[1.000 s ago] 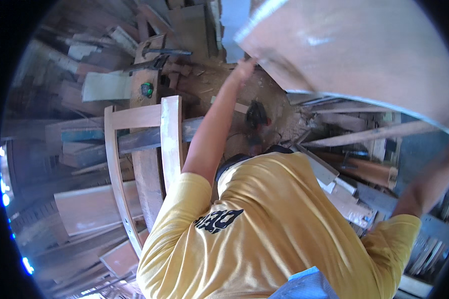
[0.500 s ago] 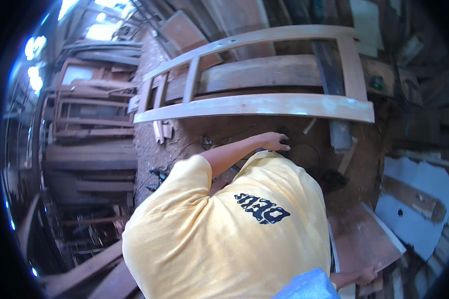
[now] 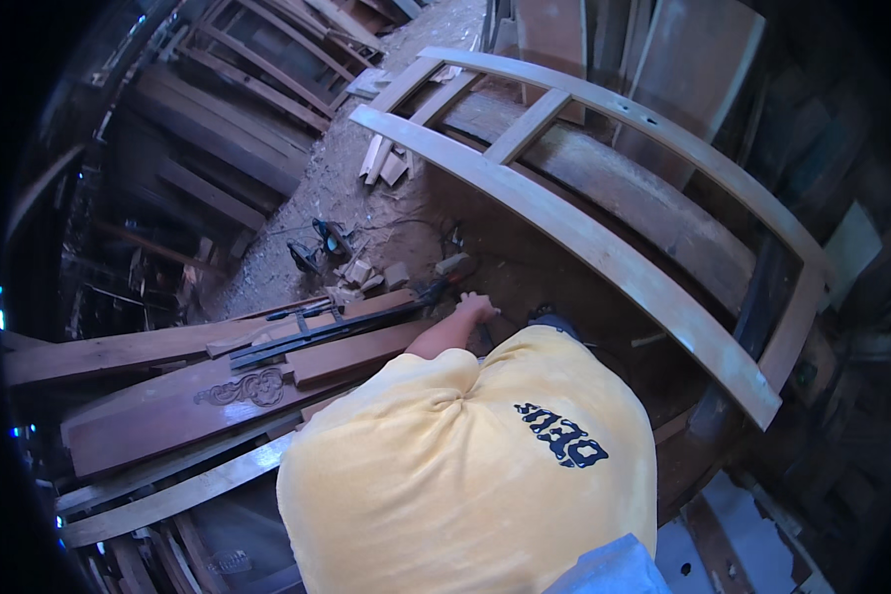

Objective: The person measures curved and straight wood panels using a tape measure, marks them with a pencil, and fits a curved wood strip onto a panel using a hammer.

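My left hand (image 3: 480,305) reaches out past my yellow shirt, low over the dark ground, its fingers apart and nothing visible in them. Just left of it lies the end of a long black metal bar, apparently a clamp (image 3: 337,332), resting on reddish boards. Beyond the hand, a pale wooden frame (image 3: 574,238) with long rails and several crosspieces rests on a thick beam (image 3: 643,203). My right hand is out of sight, behind my body or beyond the picture.
A carved reddish board (image 3: 168,416) and long planks (image 3: 178,505) lie at the left. Teal-and-black power tools (image 3: 319,246) and wood offcuts (image 3: 391,166) are on the dirt floor. Boards lean at the back; a white panel (image 3: 738,530) lies at lower right.
My view has turned left, so the pale frame now slants down to the right and the clamp and carved board have appeared. My right hand, earlier beside a panel at lower right, has left view.
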